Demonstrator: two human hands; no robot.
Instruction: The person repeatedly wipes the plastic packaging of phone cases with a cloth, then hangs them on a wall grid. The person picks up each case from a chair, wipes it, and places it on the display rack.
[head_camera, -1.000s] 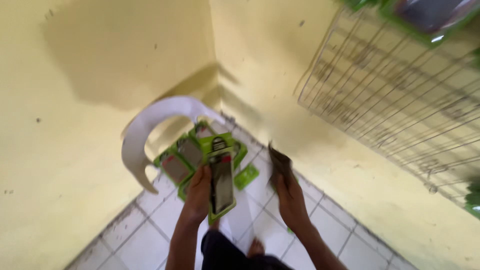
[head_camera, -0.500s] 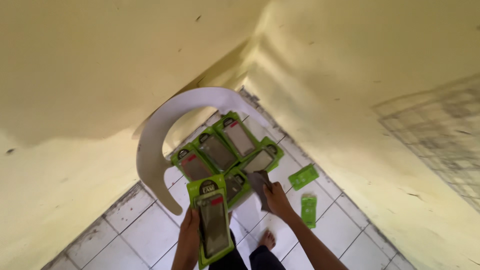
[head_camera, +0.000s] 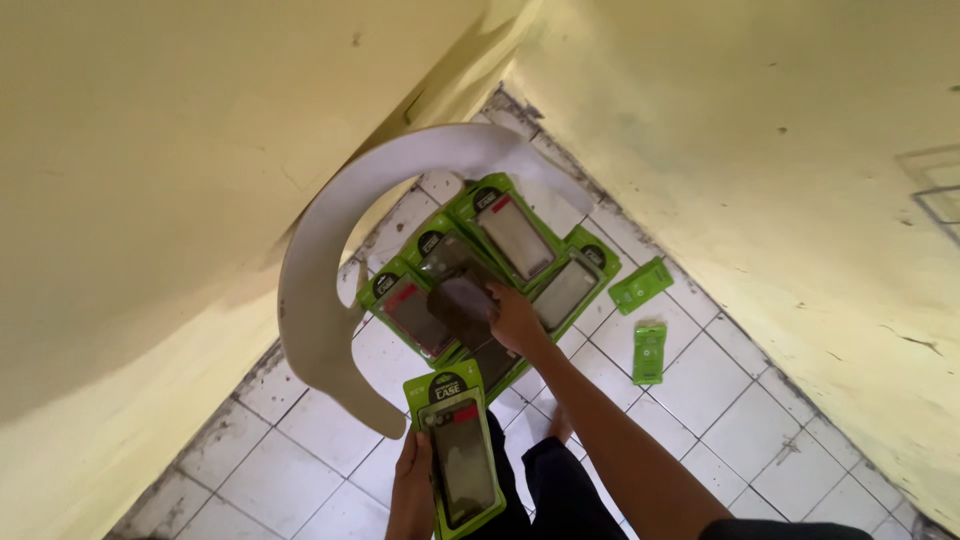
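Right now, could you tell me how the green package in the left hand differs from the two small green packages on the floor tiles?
The held package is large, windowed on a dark case, and gripped by the left hand. The two small packages are much smaller, lie loose on the white tiles, and touch no hand. All are bright green.

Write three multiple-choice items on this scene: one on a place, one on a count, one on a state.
1. Where do the two small green packs lie?
A on the floor tiles
B on the chair
C in a hand

2. How many packs does the left hand hold?
A none
B one
C three

3. What is the right hand doing?
A hanging free
B resting on the wall
C holding a dark case over the packs on the white chair

Key: A, they lie on tiles beside the chair; B, a single green pack; C, its fingers grip the case.
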